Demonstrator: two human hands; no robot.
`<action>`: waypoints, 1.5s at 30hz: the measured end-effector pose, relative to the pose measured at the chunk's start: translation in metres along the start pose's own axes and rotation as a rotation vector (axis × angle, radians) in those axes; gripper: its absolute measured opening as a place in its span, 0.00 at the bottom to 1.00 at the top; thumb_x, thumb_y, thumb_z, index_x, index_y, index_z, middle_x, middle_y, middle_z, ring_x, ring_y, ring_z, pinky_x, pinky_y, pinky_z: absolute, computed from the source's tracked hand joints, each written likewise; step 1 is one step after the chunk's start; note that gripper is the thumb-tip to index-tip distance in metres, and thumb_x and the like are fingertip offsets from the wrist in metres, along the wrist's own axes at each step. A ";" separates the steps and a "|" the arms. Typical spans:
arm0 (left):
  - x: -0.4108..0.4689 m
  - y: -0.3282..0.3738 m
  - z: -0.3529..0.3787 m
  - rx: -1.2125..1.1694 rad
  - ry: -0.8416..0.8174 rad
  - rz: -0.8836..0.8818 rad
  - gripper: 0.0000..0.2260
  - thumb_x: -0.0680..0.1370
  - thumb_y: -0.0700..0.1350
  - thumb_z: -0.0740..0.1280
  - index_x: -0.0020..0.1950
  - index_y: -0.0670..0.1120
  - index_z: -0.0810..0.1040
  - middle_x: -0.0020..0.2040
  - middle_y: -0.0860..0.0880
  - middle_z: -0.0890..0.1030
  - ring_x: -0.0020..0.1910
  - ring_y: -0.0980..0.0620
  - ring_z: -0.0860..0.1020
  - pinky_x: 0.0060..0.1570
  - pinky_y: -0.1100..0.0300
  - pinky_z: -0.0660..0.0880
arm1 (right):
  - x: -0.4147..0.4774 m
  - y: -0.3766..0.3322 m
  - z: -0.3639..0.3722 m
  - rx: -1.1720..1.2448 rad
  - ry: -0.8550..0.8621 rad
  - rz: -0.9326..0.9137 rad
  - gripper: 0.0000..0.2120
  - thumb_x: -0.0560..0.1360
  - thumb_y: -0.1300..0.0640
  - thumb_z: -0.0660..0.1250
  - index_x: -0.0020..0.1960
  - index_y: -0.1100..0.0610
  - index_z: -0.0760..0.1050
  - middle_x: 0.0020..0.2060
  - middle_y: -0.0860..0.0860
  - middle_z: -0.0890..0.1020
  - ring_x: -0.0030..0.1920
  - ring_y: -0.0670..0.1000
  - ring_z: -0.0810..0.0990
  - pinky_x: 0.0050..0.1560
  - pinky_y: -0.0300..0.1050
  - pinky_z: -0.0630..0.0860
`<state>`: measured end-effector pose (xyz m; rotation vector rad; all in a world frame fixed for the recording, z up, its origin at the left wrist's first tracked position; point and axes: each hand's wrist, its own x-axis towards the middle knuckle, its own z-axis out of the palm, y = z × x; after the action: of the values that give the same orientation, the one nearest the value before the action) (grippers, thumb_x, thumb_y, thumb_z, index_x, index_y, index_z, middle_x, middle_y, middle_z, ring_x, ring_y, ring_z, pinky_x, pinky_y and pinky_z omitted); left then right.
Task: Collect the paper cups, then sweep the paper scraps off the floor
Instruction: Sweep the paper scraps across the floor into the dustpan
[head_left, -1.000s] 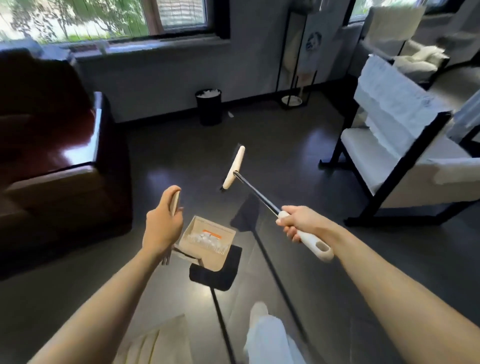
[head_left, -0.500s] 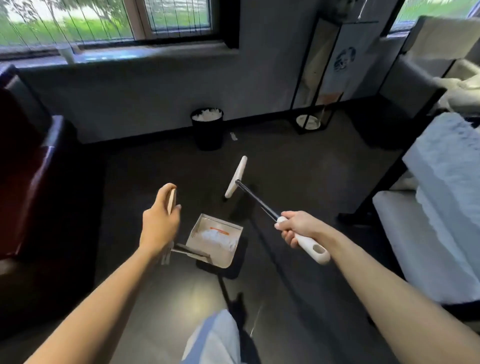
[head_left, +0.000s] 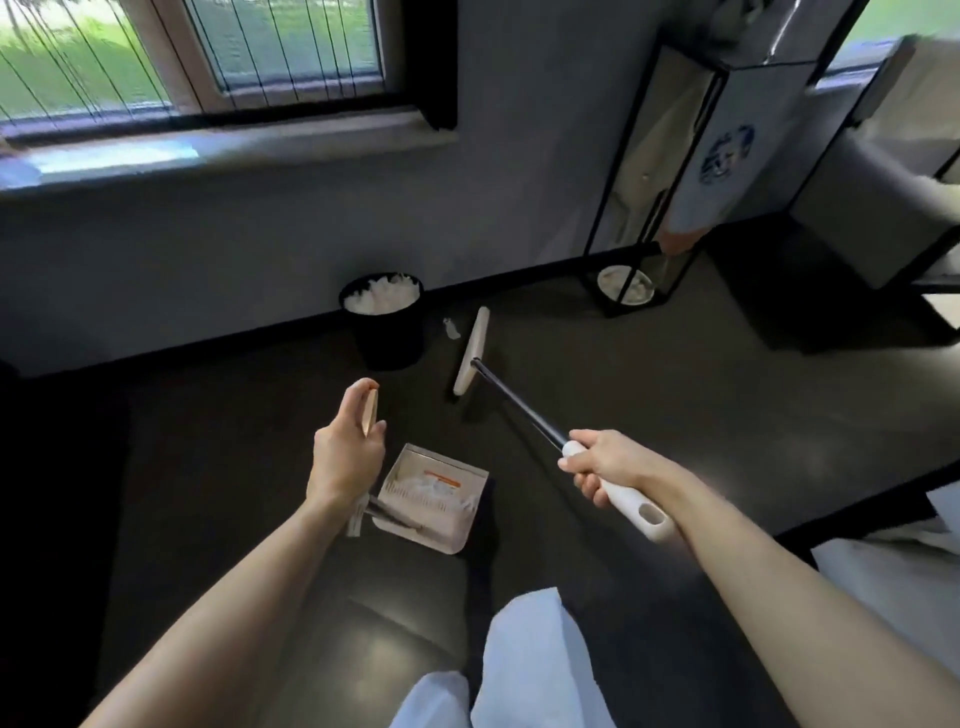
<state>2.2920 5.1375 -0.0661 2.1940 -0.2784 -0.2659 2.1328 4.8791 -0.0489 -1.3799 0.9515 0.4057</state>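
Dark, glossy flooring runs to a grey wall beneath a window. The person's left hand has its fingers curled round the flat tan grip of a long-handled dustpan. The pan is a pale, square tray hanging just below that hand, with white paper scraps inside. The right hand is wrapped tightly round the white plastic handle of a broom. Its thin black shaft slants toward eleven o'clock to a narrow cream head. One loose scrap lies on the floor just beside that head at eleven o'clock. A round black bin, heaped with white paper, stands at twelve o'clock from the pan against the wall.
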 end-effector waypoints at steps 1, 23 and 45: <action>0.022 0.004 0.005 0.001 0.003 -0.008 0.21 0.79 0.42 0.65 0.68 0.59 0.67 0.48 0.45 0.77 0.34 0.52 0.78 0.30 0.57 0.76 | 0.019 -0.020 -0.011 -0.007 -0.001 0.009 0.32 0.78 0.65 0.64 0.77 0.51 0.55 0.26 0.51 0.73 0.20 0.43 0.69 0.21 0.35 0.67; 0.338 0.023 0.100 -0.032 0.150 -0.292 0.20 0.79 0.38 0.65 0.67 0.56 0.71 0.59 0.50 0.79 0.54 0.58 0.76 0.52 0.63 0.73 | 0.413 -0.322 -0.103 -0.552 -0.117 0.231 0.24 0.77 0.64 0.61 0.71 0.51 0.65 0.29 0.52 0.75 0.21 0.43 0.71 0.23 0.35 0.67; 0.395 0.014 0.063 0.097 -0.012 -0.220 0.20 0.79 0.38 0.63 0.68 0.56 0.71 0.46 0.51 0.79 0.40 0.52 0.77 0.41 0.59 0.74 | 0.390 -0.391 -0.096 -0.673 -0.095 0.233 0.24 0.76 0.67 0.61 0.71 0.57 0.65 0.19 0.49 0.72 0.19 0.44 0.69 0.21 0.34 0.66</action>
<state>2.6487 4.9657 -0.1278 2.3220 -0.0568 -0.3948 2.6197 4.6037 -0.0871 -1.8319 0.9378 1.0271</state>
